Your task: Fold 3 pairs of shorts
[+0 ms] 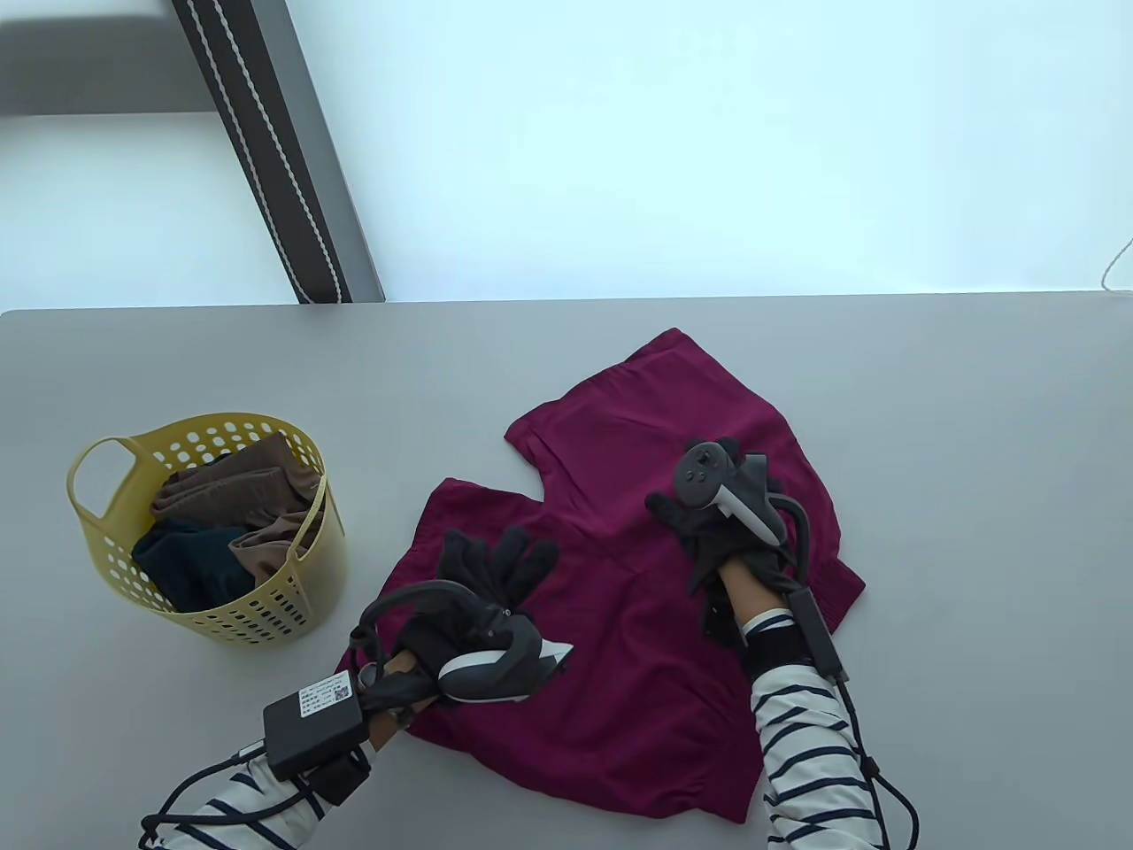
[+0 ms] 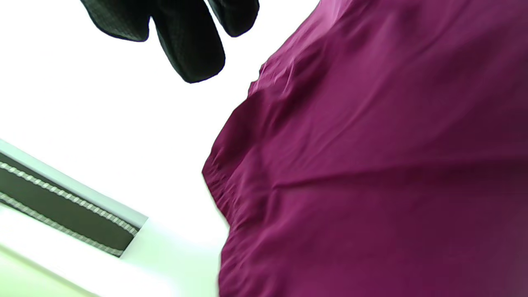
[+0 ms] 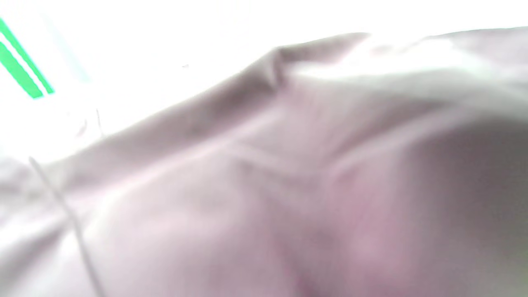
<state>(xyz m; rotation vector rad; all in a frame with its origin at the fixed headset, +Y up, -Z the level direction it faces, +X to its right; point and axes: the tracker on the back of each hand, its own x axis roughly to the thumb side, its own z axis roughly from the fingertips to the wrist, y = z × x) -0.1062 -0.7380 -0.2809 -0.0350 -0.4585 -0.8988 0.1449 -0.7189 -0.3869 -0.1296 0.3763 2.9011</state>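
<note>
A: Which step?

B: Smoothing the first shorts (image 1: 655,567), mid-table, right of the basket (image 1: 292,611) holding the other pairs. Left hand (image 1: 482,575) lies flat on the near-left leg, fingers straight.

A: The right hand (image 1: 721,531)?

B: Resting further right; fingers hidden, probably flat, can't tell.

A: Orientation?

B: Legs point far-left, waistband near-right; long axis runs across both legs. Next: bring one leg over the other

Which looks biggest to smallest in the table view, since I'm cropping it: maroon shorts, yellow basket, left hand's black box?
1. maroon shorts, spread flat on the table, by far the largest.
2. yellow basket, clearly smaller.
3. black box at the left wrist, smallest, though it sits nearer the camera.
</note>
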